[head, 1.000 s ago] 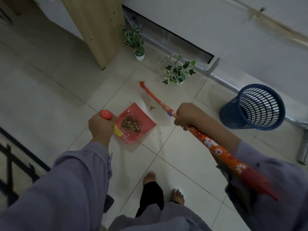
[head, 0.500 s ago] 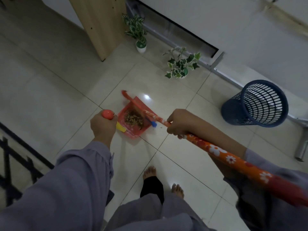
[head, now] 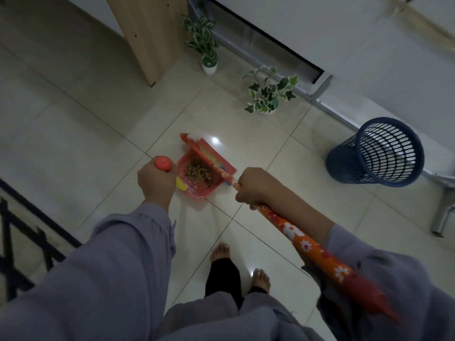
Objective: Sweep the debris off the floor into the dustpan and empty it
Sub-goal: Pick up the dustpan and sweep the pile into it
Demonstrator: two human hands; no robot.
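Note:
A red dustpan (head: 197,190) rests on the tiled floor in front of me, with a pile of brown dry debris (head: 198,171) inside it. My left hand (head: 156,180) grips the dustpan's upright handle, whose round orange-red knob (head: 163,163) sticks out above my fist. My right hand (head: 256,187) is closed around the orange flower-patterned broom handle (head: 302,242). The broom's head (head: 197,146) lies across the far edge of the pan, its red tip past the pan's far corner.
A dark blue mesh waste basket (head: 376,152) stands tilted on the floor to the right. Two small potted plants (head: 268,94) (head: 205,43) sit near the white wall. A wooden panel (head: 147,33) rises at the back. My bare feet (head: 238,264) are below.
The broom head has swept left from the floor beyond the pan onto the pan's far edge. The stray bit of debris by the pan is no longer seen. My left hand held still.

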